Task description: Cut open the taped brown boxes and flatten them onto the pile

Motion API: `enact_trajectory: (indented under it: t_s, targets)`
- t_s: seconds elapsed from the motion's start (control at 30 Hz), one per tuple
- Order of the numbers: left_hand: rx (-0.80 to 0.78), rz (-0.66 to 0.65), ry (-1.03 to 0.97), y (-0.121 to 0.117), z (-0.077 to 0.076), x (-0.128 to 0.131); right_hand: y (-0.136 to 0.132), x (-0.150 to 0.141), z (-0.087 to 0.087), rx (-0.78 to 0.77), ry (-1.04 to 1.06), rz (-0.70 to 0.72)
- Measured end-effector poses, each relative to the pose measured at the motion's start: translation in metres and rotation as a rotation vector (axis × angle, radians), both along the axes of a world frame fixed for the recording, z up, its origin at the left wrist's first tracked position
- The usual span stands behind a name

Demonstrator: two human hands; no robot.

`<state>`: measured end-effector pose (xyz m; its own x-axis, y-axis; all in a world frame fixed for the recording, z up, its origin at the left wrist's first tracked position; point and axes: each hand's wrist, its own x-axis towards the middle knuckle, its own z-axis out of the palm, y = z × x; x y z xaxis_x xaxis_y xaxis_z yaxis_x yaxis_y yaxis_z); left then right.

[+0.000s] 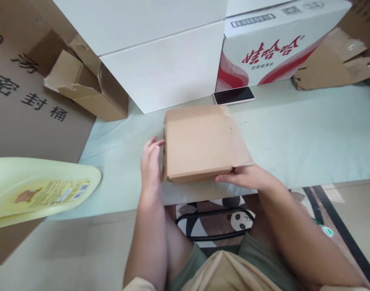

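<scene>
A small brown cardboard box (200, 141) sits in front of me near the front edge of the cloth-covered surface. Along its left side is my left hand (151, 161), fingers bent and pressed to that side. At the front right corner my right hand (242, 176) grips the box, its thumb along the lower front edge and its other fingers hidden beneath a side flap (238, 137). Both hands hold the box between them. Clear tape shows at the box's right side, and its contents are hidden.
Behind the box stand white cartons (167, 68) and a printed red-and-white carton (272, 48), with a phone (234, 95) lying before it. An opened cardboard box (91, 89) is at the left, near a yellow bottle (45, 188). Torn cardboard (327, 64) lies back right.
</scene>
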<state>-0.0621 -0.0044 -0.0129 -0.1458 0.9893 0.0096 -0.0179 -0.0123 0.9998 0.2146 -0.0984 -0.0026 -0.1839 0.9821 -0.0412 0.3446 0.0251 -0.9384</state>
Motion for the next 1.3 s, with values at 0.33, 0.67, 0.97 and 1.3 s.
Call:
enact_trajectory:
  t_s: [0.33, 0.67, 0.97, 1.3]
  targets:
    - [-0.203, -0.105, -0.237, -0.011, 0.018, 0.018, 0.006, -0.005, -0.002, -0.024, -0.179, 0.038]
    - [-0.144, -0.148, -0.32, -0.012, 0.025, 0.016, 0.015, -0.009, -0.004, 0.2, -0.317, -0.425]
    - [-0.008, 0.015, -0.35, -0.004, 0.019, -0.001, 0.014, -0.008, 0.009, 0.232, -0.131, -0.6]
    - [0.077, 0.022, -0.241, -0.008, 0.021, 0.002, 0.022, -0.01, 0.003, 0.031, 0.492, -0.767]
